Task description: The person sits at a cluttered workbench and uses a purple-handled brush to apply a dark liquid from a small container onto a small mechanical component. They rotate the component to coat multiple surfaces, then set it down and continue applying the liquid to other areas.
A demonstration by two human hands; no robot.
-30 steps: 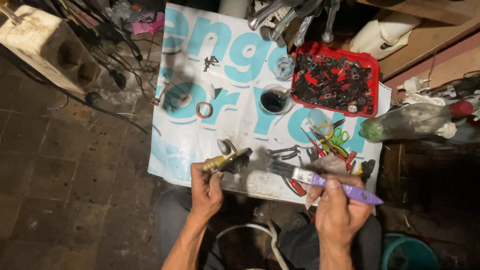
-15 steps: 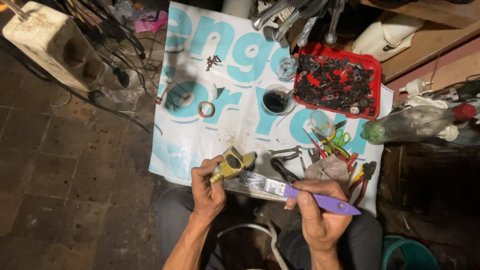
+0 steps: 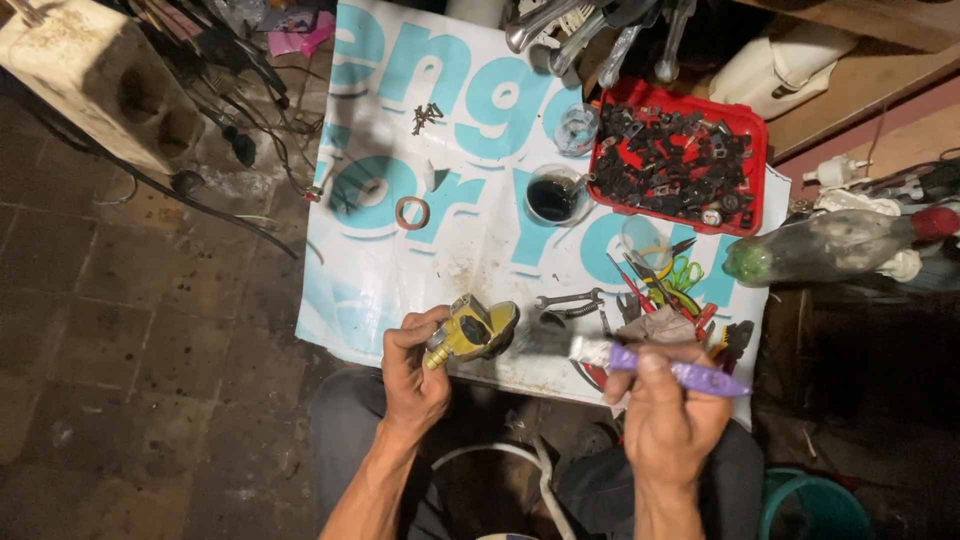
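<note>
Left hand [image 3: 415, 365]: fingers closed on yellow fitting [image 3: 470, 332], near-centre above the banner edge | Right hand [image 3: 668, 412]: fingers closed on purple-handled brush [image 3: 672, 368], long axis left-right, bristle end pointing left toward fitting, apart.

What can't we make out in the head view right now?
- Brush tip: motion blur smears the bristle end beside the right hand.
- Yellow part: the left hand covers its near side; its kind is unclear.
- Red tray: the black pieces are too small to identify.
- Cup: dark contents, kind unclear.
- Teal bucket: cut off by the bottom edge.
</note>
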